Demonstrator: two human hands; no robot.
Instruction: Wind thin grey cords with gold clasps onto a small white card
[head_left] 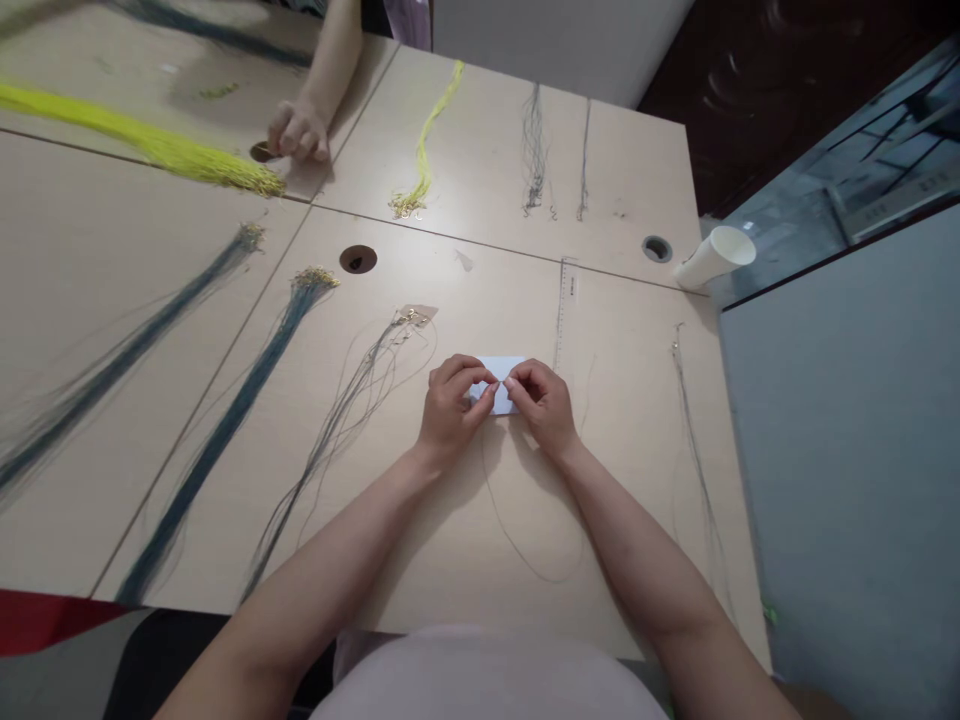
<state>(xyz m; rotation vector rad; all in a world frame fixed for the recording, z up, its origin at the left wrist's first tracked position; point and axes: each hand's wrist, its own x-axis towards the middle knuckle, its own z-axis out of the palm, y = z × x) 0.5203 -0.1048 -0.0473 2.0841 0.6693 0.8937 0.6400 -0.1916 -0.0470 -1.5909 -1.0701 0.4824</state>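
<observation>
Grip of the left hand (461, 402): thumb to forefinger, pinched on a fine dark thread (555, 581) that loops down over the pale wood-look tabletop (637, 450). Right hand (541, 402) pinched closed close by, its hold too small to make out. Both above a small white rectangular card (503, 404). Clear straight ruler (561, 315) beyond the right.

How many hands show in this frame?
3: the wearer's left hand and right hand, together over the white card, and a co-worker's hand resting at upper left. Any others are hidden or out of view.
</observation>
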